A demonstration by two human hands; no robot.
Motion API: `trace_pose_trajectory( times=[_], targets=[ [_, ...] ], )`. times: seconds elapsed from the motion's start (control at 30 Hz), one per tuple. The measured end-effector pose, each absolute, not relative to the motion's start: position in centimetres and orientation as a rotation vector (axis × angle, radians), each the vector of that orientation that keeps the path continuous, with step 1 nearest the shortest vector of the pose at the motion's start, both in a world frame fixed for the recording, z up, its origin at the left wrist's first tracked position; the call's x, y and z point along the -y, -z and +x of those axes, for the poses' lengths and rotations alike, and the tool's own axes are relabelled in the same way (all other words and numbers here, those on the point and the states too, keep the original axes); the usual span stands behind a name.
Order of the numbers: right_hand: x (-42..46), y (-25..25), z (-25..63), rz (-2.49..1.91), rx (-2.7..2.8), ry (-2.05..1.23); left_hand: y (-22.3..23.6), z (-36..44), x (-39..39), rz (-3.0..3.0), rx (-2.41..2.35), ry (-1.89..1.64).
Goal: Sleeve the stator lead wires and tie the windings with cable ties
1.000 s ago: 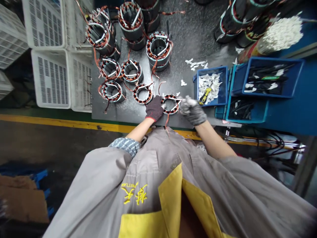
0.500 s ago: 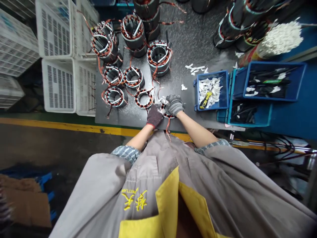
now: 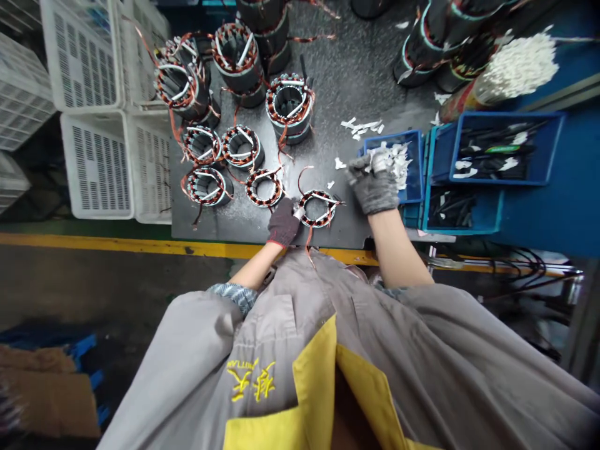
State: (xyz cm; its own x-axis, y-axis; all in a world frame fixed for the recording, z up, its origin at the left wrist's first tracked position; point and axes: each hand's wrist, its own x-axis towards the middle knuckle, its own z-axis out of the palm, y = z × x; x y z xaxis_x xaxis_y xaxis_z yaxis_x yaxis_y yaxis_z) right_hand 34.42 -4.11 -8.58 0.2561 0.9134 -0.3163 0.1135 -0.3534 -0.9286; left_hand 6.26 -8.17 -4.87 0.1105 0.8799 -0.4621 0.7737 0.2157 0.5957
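Observation:
My left hand (image 3: 283,223), in a dark glove, rests at the left rim of a flat copper-wound stator core (image 3: 315,209) and pinches a small white insulation strip (image 3: 297,214) against it. My right hand (image 3: 375,185), in a grey glove, is over a blue tray (image 3: 419,164) of white paper strips, with white strips between its fingers. Its contents are partly hidden under that hand. Several more wound stator cores (image 3: 265,187) stand on the dark bench (image 3: 337,87) to the left and far side.
Loose white strips (image 3: 360,128) lie on the bench. Blue bins (image 3: 504,119) of dark parts stand to the right, beside a white bundle (image 3: 520,65). White slatted crates (image 3: 94,169) stack left, and a yellow floor line (image 3: 117,244) runs below the bench's near edge.
My right hand has moved off the stator core to the right, over the blue tray. My left hand stays at the core, whose ring now shows more fully.

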Motion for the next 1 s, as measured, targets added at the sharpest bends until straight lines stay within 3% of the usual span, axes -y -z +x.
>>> trace_pose_trajectory(
  times=[0.13,0.3,0.7,0.9,1.0],
  targets=[
    [10.9,8.1,34.1,-1.651,0.623,-1.296,2.7,7.3,8.2,1.868,-1.474,-0.163],
    [14.4,8.1,32.1,-1.596,0.472,-1.324,1.2,9.3,7.6,2.095,-1.314,0.126],
    [15.6,8.2,32.0,-1.56,0.258,-1.443,4.9,11.6,10.0,2.172,-1.276,0.61],
    [15.7,9.2,30.6,-1.481,-0.176,-1.378,3.9,11.6,8.9,2.139,-1.306,0.648],
    [15.9,9.5,31.1,-1.455,-0.161,-1.385,2.7,11.1,8.2,1.911,-1.366,0.429]
  ],
)
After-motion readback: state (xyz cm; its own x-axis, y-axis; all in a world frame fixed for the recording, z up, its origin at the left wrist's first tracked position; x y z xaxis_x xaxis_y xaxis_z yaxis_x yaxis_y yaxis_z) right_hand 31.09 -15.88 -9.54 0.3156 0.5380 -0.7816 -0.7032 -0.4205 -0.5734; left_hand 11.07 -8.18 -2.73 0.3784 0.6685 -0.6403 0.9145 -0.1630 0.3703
